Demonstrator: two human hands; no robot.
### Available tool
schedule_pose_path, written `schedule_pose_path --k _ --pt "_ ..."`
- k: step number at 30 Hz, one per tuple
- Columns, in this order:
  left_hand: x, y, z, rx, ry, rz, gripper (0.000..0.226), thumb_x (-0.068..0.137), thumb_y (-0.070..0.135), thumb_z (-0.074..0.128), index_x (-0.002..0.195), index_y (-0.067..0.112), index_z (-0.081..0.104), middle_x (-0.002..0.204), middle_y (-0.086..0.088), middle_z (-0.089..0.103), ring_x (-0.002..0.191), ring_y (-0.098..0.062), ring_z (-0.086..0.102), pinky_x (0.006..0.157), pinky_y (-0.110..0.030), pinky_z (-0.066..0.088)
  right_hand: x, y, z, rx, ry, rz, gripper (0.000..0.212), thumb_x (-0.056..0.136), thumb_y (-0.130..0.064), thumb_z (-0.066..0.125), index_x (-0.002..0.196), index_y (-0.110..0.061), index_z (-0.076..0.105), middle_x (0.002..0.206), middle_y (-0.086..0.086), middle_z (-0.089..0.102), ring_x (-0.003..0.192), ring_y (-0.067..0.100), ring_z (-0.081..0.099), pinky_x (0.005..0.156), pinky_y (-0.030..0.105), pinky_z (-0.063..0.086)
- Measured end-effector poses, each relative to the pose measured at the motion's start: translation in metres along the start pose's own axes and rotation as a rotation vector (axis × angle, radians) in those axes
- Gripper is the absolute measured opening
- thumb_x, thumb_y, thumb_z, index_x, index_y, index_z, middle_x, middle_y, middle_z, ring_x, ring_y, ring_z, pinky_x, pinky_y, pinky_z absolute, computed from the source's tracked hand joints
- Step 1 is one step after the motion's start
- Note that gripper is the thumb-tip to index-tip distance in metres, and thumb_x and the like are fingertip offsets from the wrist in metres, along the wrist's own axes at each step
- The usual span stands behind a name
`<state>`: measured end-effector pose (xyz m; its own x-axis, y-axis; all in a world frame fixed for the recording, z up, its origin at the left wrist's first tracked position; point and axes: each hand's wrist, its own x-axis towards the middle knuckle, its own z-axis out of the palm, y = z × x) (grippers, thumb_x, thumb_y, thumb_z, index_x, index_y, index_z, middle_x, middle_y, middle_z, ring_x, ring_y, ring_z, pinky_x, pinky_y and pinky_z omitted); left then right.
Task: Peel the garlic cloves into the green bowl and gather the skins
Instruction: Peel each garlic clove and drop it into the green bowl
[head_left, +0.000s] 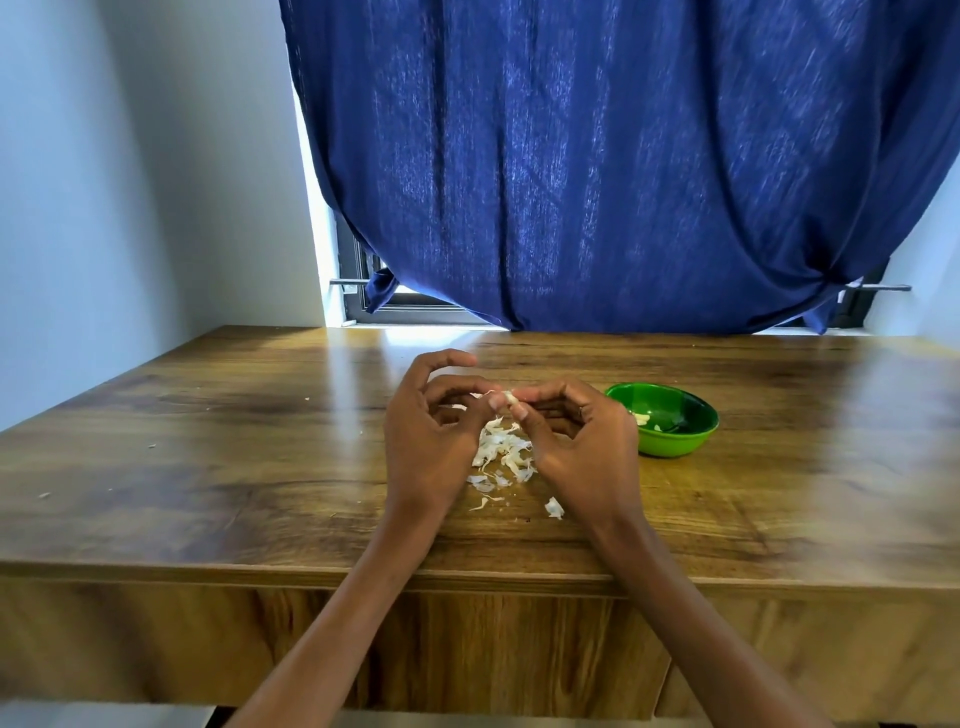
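Head view, garlic clove (510, 397) pinched between fingertips of left hand (434, 441) and right hand (587, 444) at frame centre, skins (503, 453) piled on counter (208, 467) beneath, green bowl (667, 426) just right.

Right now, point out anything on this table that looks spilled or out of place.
A few stray skin flakes lie far out on the wooden table, apart from the main skin pile under the hands. One larger piece sits apart from the pile too. The green bowl stands upright, unspilled.
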<state>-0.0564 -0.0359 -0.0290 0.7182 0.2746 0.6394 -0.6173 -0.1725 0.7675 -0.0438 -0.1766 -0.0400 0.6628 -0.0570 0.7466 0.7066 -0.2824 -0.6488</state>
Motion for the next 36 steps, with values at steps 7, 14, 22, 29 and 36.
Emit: schedule_pose_path --k 7,14,22,29,36 --pt "-0.0025 0.0021 0.0017 0.071 0.046 0.132 0.033 0.082 0.007 0.082 0.106 0.019 0.062 0.087 0.014 0.076 0.076 -0.013 0.071 0.071 -0.024 0.054 -0.0001 -0.0011 -0.0019 0.114 -0.039 0.046 0.025 0.085 -0.018 0.082 0.108 -0.013 0.074 0.089 -0.005 0.077 0.083 0.009 0.074 0.074 0.027 0.061" --pt "-0.0059 0.0023 0.0028 0.136 0.042 0.285 0.036 0.084 0.007 0.080 0.108 0.020 0.057 0.089 0.012 0.073 0.071 -0.015 0.066 0.066 -0.020 0.051 -0.0012 -0.0014 -0.0024 0.137 -0.091 0.053 0.023 0.088 -0.016 0.078 0.111 -0.017 0.077 0.093 -0.008 0.078 0.087 0.012 0.074 0.077 0.032 0.062" --pt "-0.0054 -0.0008 0.0038 0.202 -0.012 0.375 0.037 0.086 -0.001 0.076 0.108 0.018 0.052 0.092 0.001 0.069 0.073 -0.009 0.058 0.067 -0.015 0.046 -0.0017 -0.0033 -0.0029 0.176 -0.070 0.103 0.019 0.086 -0.014 0.081 0.104 -0.013 0.077 0.087 -0.002 0.078 0.081 0.014 0.075 0.074 0.035 0.063" --pt "-0.0038 -0.0033 0.0035 0.174 -0.064 0.358 0.033 0.089 -0.005 0.070 0.108 0.015 0.051 0.095 -0.001 0.067 0.076 -0.008 0.060 0.071 -0.014 0.044 -0.0019 -0.0049 -0.0040 0.200 -0.103 0.105 0.025 0.087 -0.014 0.079 0.111 -0.013 0.075 0.087 0.000 0.078 0.084 0.014 0.075 0.076 0.033 0.062" --pt "-0.0037 -0.0048 0.0037 0.177 -0.107 0.344 0.032 0.090 -0.011 0.063 0.106 0.014 0.048 0.095 -0.007 0.065 0.069 0.001 0.052 0.067 -0.013 0.042 -0.0029 -0.0060 -0.0032 0.173 -0.112 0.097 0.018 0.088 -0.016 0.078 0.106 -0.015 0.078 0.085 0.000 0.078 0.079 0.017 0.074 0.071 0.039 0.063"
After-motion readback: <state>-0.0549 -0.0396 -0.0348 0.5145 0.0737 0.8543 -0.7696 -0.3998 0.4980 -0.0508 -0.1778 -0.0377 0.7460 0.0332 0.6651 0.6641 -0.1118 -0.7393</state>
